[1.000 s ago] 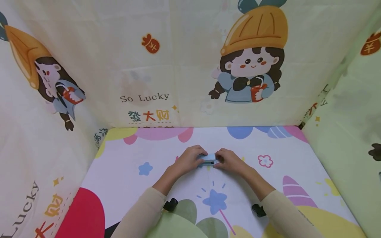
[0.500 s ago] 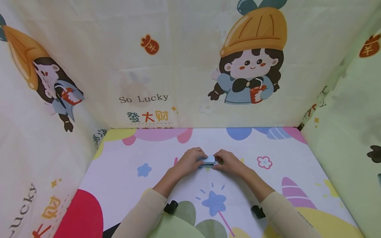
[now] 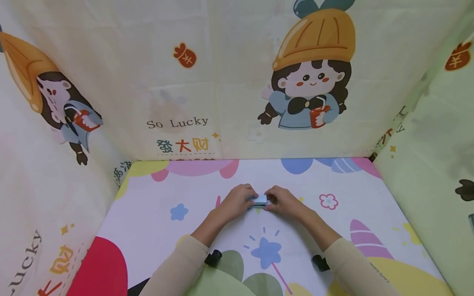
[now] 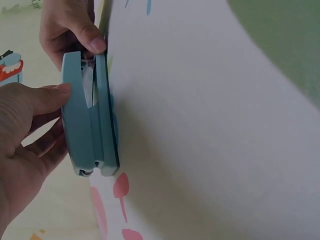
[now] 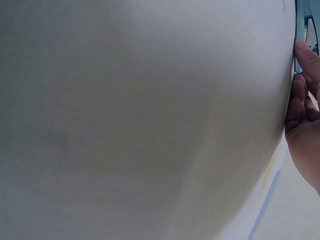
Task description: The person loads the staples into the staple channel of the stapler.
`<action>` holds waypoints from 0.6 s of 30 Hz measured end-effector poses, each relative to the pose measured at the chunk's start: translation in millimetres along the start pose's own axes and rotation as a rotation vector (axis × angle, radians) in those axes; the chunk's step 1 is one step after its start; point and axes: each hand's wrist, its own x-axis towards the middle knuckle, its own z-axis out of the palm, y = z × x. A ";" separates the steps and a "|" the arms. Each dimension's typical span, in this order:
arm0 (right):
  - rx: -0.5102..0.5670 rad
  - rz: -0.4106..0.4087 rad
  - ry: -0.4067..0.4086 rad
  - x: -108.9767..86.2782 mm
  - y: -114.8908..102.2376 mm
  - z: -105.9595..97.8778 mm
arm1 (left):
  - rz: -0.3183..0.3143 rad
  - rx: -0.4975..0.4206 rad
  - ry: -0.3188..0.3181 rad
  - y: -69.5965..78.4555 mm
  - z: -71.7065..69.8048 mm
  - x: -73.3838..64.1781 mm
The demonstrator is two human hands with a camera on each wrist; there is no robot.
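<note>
A light blue stapler (image 3: 260, 200) lies on the table near the middle of the head view, with both hands at it. My left hand (image 3: 237, 200) grips its rear part. In the left wrist view the left thumb (image 4: 52, 97) lies on the top arm, with other fingers on the far side. My right hand (image 3: 285, 200) pinches the front end, its thumb (image 4: 95, 44) at the tip of the base. A metal strip (image 4: 88, 82) shows in the gap between arm and base. The right wrist view catches only the stapler's end (image 5: 302, 30) and part of the right hand.
The table (image 3: 148, 230) has a white cover printed with stars, flowers and colored shapes. Cream printed cloth walls (image 3: 237, 102) stand at the back and both sides. Black straps (image 3: 213, 257) sit at the sleeve cuffs.
The gap at the stapler's front looks narrower than a second ago, its top arm lower. Both hands keep their places on it. The head view has shifted slightly.
</note>
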 end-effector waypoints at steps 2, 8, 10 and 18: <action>0.004 -0.003 -0.003 1.1 -0.8 -0.7 | -0.005 0.003 0.001 -0.4 -0.5 -0.3; 0.009 0.011 -0.008 1.0 -1.4 -2.1 | -0.017 -0.042 0.029 -0.6 -1.4 -1.6; 0.009 0.022 -0.009 0.6 -1.7 -2.4 | -0.014 -0.060 0.040 -0.7 -1.8 -2.3; 0.007 0.035 -0.014 -0.5 -5.4 -2.6 | 0.012 -0.090 0.061 -2.9 -1.4 -6.1</action>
